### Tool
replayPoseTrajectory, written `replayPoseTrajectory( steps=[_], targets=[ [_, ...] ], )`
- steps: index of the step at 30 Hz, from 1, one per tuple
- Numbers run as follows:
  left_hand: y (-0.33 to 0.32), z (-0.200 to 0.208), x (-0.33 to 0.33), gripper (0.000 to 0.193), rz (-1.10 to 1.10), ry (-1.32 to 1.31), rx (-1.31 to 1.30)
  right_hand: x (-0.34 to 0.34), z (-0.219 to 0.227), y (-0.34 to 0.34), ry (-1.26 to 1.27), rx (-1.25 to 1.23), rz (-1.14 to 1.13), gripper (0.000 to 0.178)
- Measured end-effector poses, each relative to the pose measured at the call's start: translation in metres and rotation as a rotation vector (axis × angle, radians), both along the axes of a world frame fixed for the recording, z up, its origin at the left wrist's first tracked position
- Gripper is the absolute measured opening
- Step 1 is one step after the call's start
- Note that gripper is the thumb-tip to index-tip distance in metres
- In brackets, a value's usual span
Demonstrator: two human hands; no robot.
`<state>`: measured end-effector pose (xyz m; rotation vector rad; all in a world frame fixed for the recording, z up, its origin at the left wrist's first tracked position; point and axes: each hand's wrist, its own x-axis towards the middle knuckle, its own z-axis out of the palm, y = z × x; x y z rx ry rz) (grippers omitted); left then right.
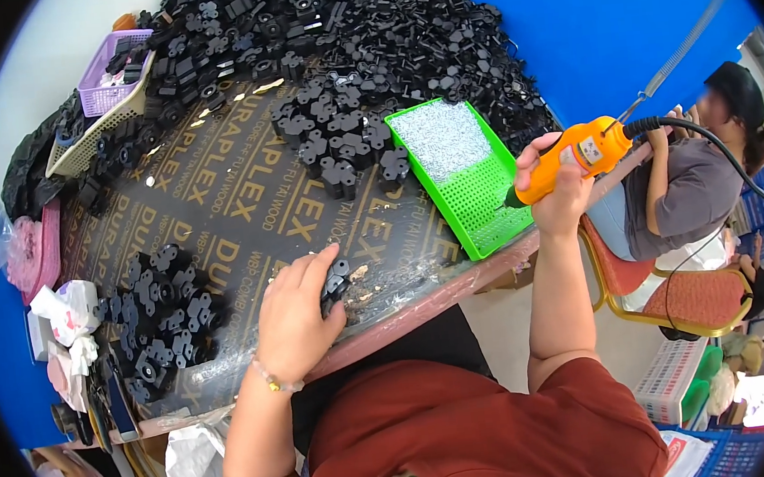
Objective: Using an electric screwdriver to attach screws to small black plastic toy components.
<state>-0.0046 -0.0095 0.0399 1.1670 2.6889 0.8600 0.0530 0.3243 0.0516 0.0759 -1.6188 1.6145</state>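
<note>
My right hand (561, 188) is wrapped round an orange electric screwdriver (586, 155), which hangs from a coiled spring and has a black cable. Its dark tip points down over the bright green perforated tray (453, 223), whose far half holds a heap of small silvery screws (448, 142). On the table near the front edge, my left hand (297, 323) is closed with thumb and fingers about a small black plastic part (337, 283). Several similar black parts (336, 133) stand grouped left of the tray, and another cluster (166, 312) lies at the left.
A big pile of black pieces (337, 33) covers the table's back. Purple (101, 90) and cream (75, 156) baskets stand at the far left. Scissors and tools (97, 404) lie by the left edge. On the right, another person (694, 166) sits near red-cushioned chairs (696, 297).
</note>
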Motion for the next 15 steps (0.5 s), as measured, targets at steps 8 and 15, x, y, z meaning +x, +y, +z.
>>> replayPoseTrajectory(
  steps=[8,15],
  targets=[
    [-0.006,-0.034,0.006,0.055,0.230,-0.065,0.327,-0.001,-0.002,0.002,0.051,0.016,-0.019,0.055],
    [-0.006,-0.033,0.006,0.051,0.206,-0.041,0.279,-0.002,-0.005,0.006,0.059,0.012,-0.018,0.054]
  ],
)
